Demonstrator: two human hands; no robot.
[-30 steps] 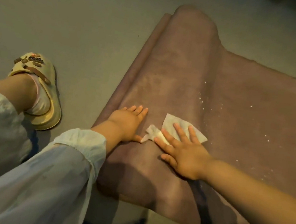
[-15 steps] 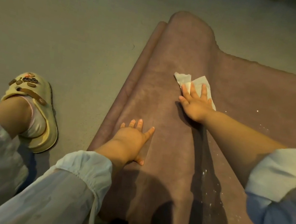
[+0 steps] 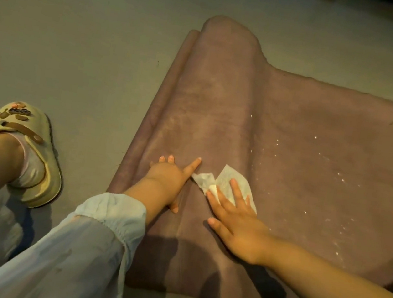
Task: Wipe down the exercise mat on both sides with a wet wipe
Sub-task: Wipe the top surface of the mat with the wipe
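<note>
Head view, looking down at the floor: your exercise mat point(image 3: 279, 139) lies spread on the grey floor point(image 3: 80, 33), its left edge curled over into a loose roll running away from you. Your right hand point(image 3: 238, 219) lies flat, fingers straight and spread, pressing the wet wipe point(image 3: 226, 181) onto the mat near its middle; the wipe is crumpled, one corner poking out to the left of your fingertips. Your left hand point(image 3: 169, 177) is flat too, fingers spread, palm down on the mat just beside the wipe, holding nothing; it looks to be pinning the mat so it does not slide.

Step in hand, as judged: wiping the upward face, mid-stroke. White specks point(image 3: 331, 176) scatter across the mat to the right of the wipe, whether droplets or debris cannot be told. That zone looks undone.

Next move calls for: sweep the wipe rightward over the specks, keeping the palm flat and the left hand anchoring. The curled left edge needs flattening before you wipe it. The underside remains; the mat must be flipped later.

Your sandalled foot point(image 3: 27, 151) rests on the floor, well apart from the mat.
</note>
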